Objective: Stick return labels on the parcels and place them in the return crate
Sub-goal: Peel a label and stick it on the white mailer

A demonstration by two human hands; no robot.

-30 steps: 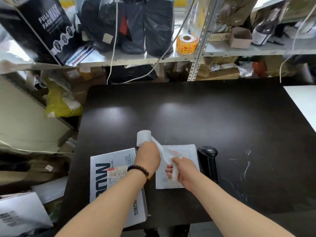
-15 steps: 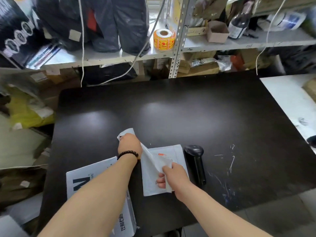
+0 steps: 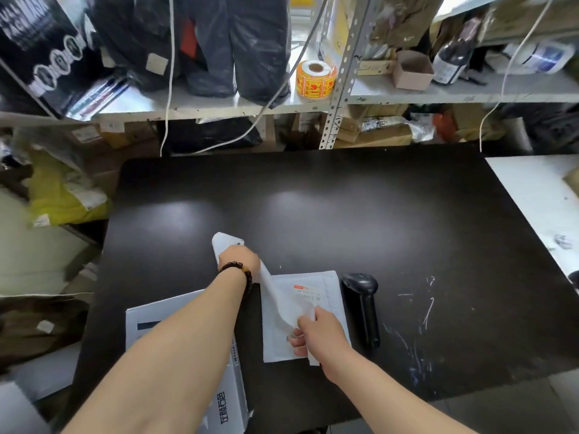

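Dark tabletop [image 3: 344,214] carries the white parcel [image 3: 330,281] just left of the scanner [image 3: 362,305]; left hand [image 3: 239,261] clenches the label roll [image 3: 224,241], right hand [image 3: 319,333] pinches its strip [image 3: 275,296], now drawn longer, seemingly ready for sticking.

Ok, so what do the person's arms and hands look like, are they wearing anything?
No gloves, and no sleeves in view on the left forearm or right forearm. The left hand has a dark beaded bracelet with one amber bead at its wrist. The right hand has a bare wrist.
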